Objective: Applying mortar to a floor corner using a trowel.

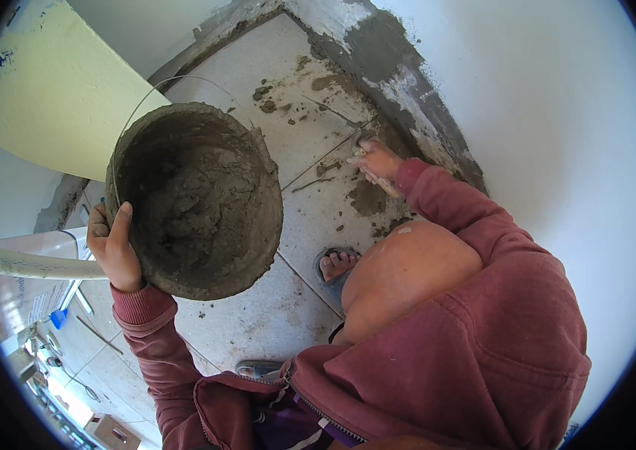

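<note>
My left hand (117, 246) grips the left rim of a mortar-caked bucket (267, 169), thumb over the edge. The bucket tilts toward me, its thin wire handle raised at the far side. Wet grey mortar (194, 206) lies inside. Down by the foot of the right wall, my right hand (379, 161) is closed around a trowel, whose pale handle (387, 187) sticks out below the fist. Its blade is small in view and partly hidden, close to the floor.
Mortar smears and crumbs (325, 82) dot the tiled floor (288, 300). A grey mortar strip (385, 45) runs along the right wall's base. A yellow curved panel (63, 82) stands at left, above a pale hose (33, 260). My bent knee (415, 262) is beside my right arm.
</note>
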A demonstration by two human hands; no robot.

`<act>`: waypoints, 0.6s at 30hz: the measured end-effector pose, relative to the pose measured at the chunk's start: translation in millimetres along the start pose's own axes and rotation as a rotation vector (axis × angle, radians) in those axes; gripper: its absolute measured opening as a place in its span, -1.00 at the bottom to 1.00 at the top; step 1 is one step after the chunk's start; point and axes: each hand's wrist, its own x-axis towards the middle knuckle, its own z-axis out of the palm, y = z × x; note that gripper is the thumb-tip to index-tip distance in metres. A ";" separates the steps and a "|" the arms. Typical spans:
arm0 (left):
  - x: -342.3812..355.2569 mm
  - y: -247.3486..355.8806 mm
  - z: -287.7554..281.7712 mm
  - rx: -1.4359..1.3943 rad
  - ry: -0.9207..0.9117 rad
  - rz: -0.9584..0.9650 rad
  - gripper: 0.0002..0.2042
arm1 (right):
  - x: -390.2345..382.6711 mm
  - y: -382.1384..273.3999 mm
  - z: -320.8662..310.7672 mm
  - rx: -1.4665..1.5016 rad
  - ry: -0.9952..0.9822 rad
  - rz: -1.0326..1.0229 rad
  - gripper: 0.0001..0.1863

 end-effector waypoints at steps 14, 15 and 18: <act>-0.6 -1.6 3.5 -0.027 0.014 0.021 -0.88 | 8.8 -39.5 -9.7 0.160 0.249 -0.090 -0.61; -0.1 0.0 1.8 -0.024 0.015 0.023 -0.88 | 16.7 -37.6 -10.6 0.178 0.213 -0.030 -0.61; -1.5 0.2 4.3 -0.045 0.011 0.014 -0.89 | 42.5 -31.8 -21.5 0.189 0.208 0.031 -0.63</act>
